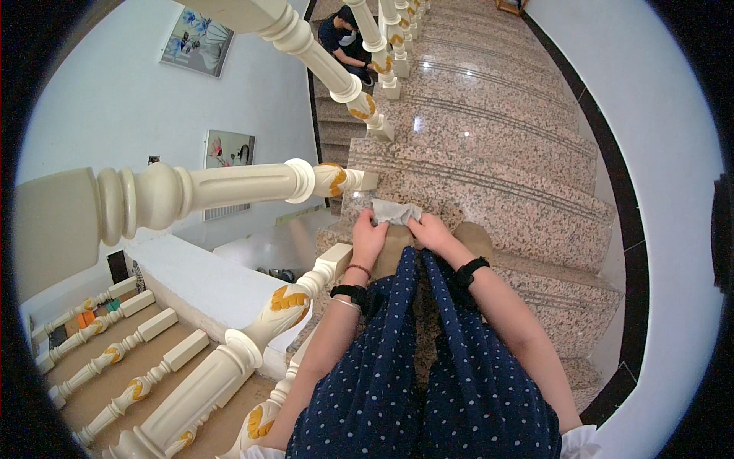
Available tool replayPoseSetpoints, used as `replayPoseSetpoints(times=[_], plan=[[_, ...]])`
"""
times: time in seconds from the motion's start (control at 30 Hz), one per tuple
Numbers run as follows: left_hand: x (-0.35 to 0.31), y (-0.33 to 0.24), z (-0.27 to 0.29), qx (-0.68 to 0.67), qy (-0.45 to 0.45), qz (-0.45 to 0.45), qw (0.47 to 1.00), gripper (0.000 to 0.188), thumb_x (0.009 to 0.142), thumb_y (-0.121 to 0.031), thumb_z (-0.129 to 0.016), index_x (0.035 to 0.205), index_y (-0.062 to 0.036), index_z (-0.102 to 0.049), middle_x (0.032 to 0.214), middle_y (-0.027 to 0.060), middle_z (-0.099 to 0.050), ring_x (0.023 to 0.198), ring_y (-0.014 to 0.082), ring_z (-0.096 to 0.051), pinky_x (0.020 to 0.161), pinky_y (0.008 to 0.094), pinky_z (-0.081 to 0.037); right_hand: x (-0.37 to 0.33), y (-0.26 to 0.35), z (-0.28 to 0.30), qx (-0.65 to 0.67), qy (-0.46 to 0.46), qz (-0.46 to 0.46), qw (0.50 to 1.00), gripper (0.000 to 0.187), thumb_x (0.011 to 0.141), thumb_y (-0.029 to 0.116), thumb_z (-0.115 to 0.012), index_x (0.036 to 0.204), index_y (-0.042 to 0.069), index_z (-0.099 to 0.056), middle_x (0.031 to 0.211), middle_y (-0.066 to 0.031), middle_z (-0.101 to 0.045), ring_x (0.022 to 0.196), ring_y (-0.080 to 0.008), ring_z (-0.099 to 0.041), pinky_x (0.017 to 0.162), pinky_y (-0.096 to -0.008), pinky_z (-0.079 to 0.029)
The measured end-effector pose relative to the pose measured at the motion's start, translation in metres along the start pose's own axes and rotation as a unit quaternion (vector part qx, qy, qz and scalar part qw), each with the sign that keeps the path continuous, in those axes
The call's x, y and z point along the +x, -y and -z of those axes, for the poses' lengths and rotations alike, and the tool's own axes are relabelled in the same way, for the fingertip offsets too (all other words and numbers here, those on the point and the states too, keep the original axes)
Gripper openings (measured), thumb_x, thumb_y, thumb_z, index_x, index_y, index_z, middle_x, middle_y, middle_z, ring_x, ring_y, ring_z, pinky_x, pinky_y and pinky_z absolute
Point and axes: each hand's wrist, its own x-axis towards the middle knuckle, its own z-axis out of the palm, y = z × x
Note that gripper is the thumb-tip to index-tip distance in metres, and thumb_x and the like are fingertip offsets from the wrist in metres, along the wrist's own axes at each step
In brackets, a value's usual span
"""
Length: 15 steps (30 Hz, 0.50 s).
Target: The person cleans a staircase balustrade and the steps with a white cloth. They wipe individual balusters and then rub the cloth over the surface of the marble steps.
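In the head view, a person stands on a granite staircase (489,145) that climbs toward the top of the frame, and both forearms come up from the lower edge over a dark blue polka-dot garment (428,382). Just above the centre of the frame, the left hand (368,237) and the right hand (430,232) hold a small grey cloth (394,211) between them, each with its fingers pinched on one side of it; the cloth lies against the edge of a stair tread. The left wrist carries a black band (350,291) with a thin red cord just above it, and the right wrist a black band (468,270). On the left side of the frame, cream balusters (191,191) with orange-gold trim fan out from the rail; more of them run along the stairs toward the top centre. At the top centre another person (344,42) in dark clothes crouches on an upper step. Two framed pictures (197,40) hang on the pale wall at the upper left.
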Motion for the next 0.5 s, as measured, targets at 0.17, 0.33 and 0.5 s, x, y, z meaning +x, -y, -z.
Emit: replayPoseSetpoints(times=[0.17, 0.33, 0.5], plan=[[-0.001, -0.008, -0.004, -0.081, 0.025, -0.044, 0.995, 0.029, 0.077, -0.015, -0.061, 0.100, 0.0023, -0.060, 0.096, 0.0174, -0.065, 0.091, 0.0282, -0.063, 0.080, 0.0349, -0.047, 0.014, -0.027, -0.006, 0.145, -0.040, 0.064, 0.987, 0.049, 0.090, 0.044, -0.047, 0.103, -0.001, -0.062, 0.090, -0.0166, -0.066, 0.083, -0.0288, -0.063, 0.078, -0.0368, -0.047], [0.004, -0.001, 0.003, -0.044, 0.002, -0.040, 0.998, 0.036, 0.078, -0.015, -0.061, 0.109, 0.0028, -0.054, 0.100, 0.0174, -0.063, 0.094, 0.0276, -0.061, 0.082, 0.0342, -0.046, 0.015, 0.002, 0.008, 0.387, -0.063, -0.059, 0.918, 0.060, 0.088, 0.058, -0.047, 0.100, 0.002, -0.064, 0.099, -0.0056, -0.062, 0.089, -0.0162, -0.055, 0.079, -0.0307, -0.043], [0.004, -0.037, 0.001, 0.020, -0.018, -0.081, 0.996, 0.044, 0.079, -0.017, -0.064, 0.114, 0.0029, -0.046, 0.104, 0.0178, -0.060, 0.096, 0.0274, -0.059, 0.084, 0.0342, -0.045, 0.035, -0.038, 0.001, 0.389, -0.084, -0.092, 0.913, 0.054, 0.089, 0.051, -0.047, 0.111, 0.003, -0.058, 0.101, -0.0047, -0.058, 0.097, -0.0155, -0.053, 0.079, -0.0306, -0.043]])
